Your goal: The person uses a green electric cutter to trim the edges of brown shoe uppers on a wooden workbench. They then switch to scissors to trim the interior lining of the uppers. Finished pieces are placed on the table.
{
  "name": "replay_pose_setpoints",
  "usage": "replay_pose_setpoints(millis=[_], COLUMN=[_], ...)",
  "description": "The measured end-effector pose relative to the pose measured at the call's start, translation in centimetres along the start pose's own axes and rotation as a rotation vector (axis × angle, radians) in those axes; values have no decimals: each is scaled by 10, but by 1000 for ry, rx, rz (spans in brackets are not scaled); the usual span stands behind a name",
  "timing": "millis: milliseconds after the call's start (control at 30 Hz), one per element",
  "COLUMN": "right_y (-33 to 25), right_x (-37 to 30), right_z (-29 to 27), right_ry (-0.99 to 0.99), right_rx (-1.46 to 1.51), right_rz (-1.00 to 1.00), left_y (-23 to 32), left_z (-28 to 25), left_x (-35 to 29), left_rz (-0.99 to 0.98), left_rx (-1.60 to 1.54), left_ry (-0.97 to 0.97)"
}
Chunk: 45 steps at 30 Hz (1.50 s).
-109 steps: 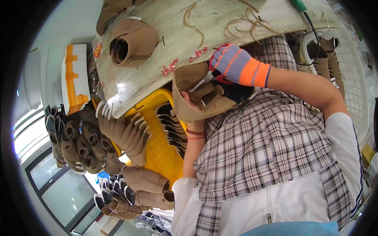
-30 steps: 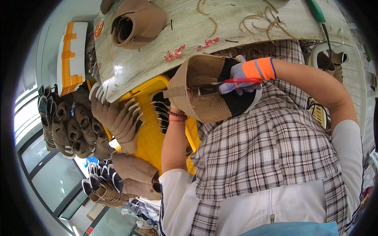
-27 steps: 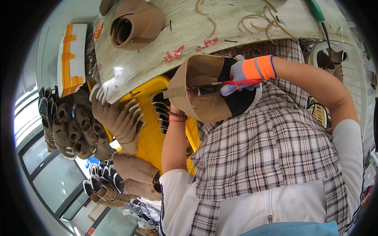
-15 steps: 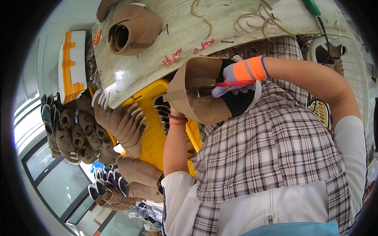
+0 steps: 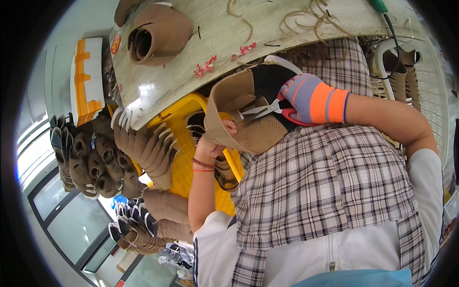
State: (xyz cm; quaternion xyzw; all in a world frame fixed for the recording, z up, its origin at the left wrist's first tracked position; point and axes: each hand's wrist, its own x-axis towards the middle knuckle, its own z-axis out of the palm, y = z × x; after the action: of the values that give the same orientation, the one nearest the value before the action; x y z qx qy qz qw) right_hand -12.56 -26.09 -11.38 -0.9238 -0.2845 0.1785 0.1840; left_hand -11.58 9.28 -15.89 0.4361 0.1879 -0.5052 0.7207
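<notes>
A tan shoe upper [image 5: 260, 137] with mesh lining and a black inner section is held wide at the table's front edge, a white rim at its far end. My left hand [image 5: 216, 142], bare, grips its near-left side, with fingertips curled over the edge. In its gloved fist my right hand [image 5: 302, 99] has a pair of scissors [image 5: 264, 111] by the red handles. The metal blades point left into the upper, slightly apart, toward my left fingertips. Another rolled tan upper [image 5: 168, 36] rests on the table to the left.
The wood-patterned table [image 5: 191, 81] carries cord scraps [image 5: 306, 20] and a green-handled tool [image 5: 377, 5]. Below its edge is a yellow basket [image 5: 179, 167]. Stacked tan uppers [image 5: 146, 150] hang at the left, beside a taped white box [image 5: 89, 81]. A white basket [image 5: 432, 91] stands right.
My right hand has drawn back to the right and turned, bringing the scissor blades into view inside the upper. My left thumb or fingertips now show over the upper's edge.
</notes>
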Motion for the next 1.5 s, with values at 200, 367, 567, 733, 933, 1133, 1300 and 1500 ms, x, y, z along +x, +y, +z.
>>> replay_pose_setpoints(millis=[200, 367, 567, 733, 933, 1133, 1300, 1500], right_y=[-14, -18, -19, 3, 18, 15, 31, 22], right_x=[13, 24, 28, 4, -18, -4, -23, -9], right_z=[7, 10, 10, -10, -2, 13, 5, -2], right_ry=[-8, -25, -46, -9, 78, 57, 14, 161], right_rx=[-158, -227, -198, -84, -121, -159, -198, -103], right_rz=[-35, -61, 4, 91, -27, -58, 52, -34], left_y=[-22, -26, -37, -43, -41, -53, -53, -59], left_z=[10, 15, 2, 1, 15, 2, 13, 0], left_x=[0, -4, 5, 7, 13, 9, 2, 7], left_rz=[64, 120, 105, 121, 121, 180, 248, 213], left_rx=[-15, -53, -38, -90, -114, -126, -125, -60], left_ry=[253, 222, 160, 189, 193, 247, 283, 242])
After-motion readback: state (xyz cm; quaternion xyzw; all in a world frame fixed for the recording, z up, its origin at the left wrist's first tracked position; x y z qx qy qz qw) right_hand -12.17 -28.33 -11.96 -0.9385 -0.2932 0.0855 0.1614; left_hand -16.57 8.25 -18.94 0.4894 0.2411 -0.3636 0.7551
